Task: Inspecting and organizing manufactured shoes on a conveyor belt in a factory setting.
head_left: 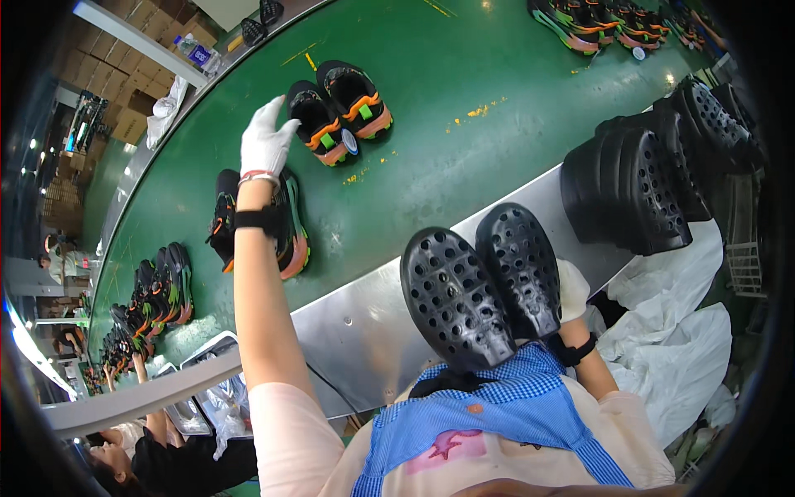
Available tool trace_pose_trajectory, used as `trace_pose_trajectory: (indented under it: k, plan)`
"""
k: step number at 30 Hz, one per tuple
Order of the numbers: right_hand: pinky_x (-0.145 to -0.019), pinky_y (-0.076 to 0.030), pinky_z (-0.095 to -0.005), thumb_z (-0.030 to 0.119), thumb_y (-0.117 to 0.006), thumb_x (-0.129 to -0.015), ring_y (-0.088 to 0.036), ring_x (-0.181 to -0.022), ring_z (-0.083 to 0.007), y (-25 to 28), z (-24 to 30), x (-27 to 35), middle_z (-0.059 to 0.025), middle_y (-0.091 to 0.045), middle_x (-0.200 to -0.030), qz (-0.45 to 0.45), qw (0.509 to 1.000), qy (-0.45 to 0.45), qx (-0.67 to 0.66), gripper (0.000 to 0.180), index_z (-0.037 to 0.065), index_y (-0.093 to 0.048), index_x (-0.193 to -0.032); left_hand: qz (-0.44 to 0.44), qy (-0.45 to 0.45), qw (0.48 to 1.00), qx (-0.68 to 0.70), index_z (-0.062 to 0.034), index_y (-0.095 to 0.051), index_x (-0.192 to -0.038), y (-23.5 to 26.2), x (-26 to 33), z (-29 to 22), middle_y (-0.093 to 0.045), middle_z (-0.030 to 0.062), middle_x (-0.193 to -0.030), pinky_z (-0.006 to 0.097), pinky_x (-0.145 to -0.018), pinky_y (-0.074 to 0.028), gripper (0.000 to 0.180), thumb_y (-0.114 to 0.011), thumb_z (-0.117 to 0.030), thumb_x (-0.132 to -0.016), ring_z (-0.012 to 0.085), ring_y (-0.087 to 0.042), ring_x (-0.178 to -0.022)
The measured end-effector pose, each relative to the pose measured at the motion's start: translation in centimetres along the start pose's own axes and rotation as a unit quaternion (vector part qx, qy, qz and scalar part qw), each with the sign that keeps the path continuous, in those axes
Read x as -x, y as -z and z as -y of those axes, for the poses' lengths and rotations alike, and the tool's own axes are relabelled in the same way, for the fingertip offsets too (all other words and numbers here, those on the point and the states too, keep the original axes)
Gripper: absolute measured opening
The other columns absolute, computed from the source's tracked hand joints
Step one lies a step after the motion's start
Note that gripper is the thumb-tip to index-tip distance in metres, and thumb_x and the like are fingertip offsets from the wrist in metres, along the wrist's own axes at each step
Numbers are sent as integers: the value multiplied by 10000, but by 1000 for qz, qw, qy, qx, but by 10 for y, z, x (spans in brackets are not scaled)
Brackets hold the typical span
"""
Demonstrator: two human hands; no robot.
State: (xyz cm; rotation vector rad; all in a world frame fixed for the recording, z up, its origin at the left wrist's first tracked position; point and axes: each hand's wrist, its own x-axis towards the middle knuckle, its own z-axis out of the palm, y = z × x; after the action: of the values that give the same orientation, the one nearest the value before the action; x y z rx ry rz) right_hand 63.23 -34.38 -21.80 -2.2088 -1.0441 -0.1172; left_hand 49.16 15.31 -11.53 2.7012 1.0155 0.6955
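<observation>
My left hand [267, 142], in a white glove, reaches over the green belt with its fingers stretched and thumb apart, holding nothing. Its thumb is close beside a black sneaker [315, 123] with orange and green trim; whether they touch I cannot tell. The mate of that sneaker [354, 98] stands against its right side. Below my left wrist, another pair of sneakers [291, 224] is partly covered by my forearm. Held up in front of my apron is a pair of black perforated plastic shoe trees [454, 290]. My gloved right hand [573, 290] grips them from the right, its fingers mostly hidden behind them.
More black shoe trees [625, 190] are stacked on the metal ledge [352, 323] at right. Sneakers line the green belt [447, 157] at far left [170, 286] and far right [571, 25]. White plastic sheeting [671, 348] hangs at right. Other people work at lower left.
</observation>
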Motion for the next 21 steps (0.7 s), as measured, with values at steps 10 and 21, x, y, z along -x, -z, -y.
trace_pose_trajectory:
  k: [10,21]
  plan:
    - [-653,-481,-398,88,-657,-784,-606,-714,-337,-1,-5,-3,-142,-602,-765,11,1000,-7,-21,149,68,-648,-931,10,29,995,91,-83,-632,-1210,-54,-24,35,-698,91,-1094,309,-902,-486,306,-622,-175,-919,205,-656,-1004]
    - [-684,-496,-382,121,-664,-772,-625,-761,-335,-4,-3,5,-145,-627,-802,33,998,-36,-35,211,70,-662,-976,207,104,900,370,40,-650,-1110,29,19,-7,-681,29,-996,246,-852,-471,325,-575,-242,-968,98,-598,-893]
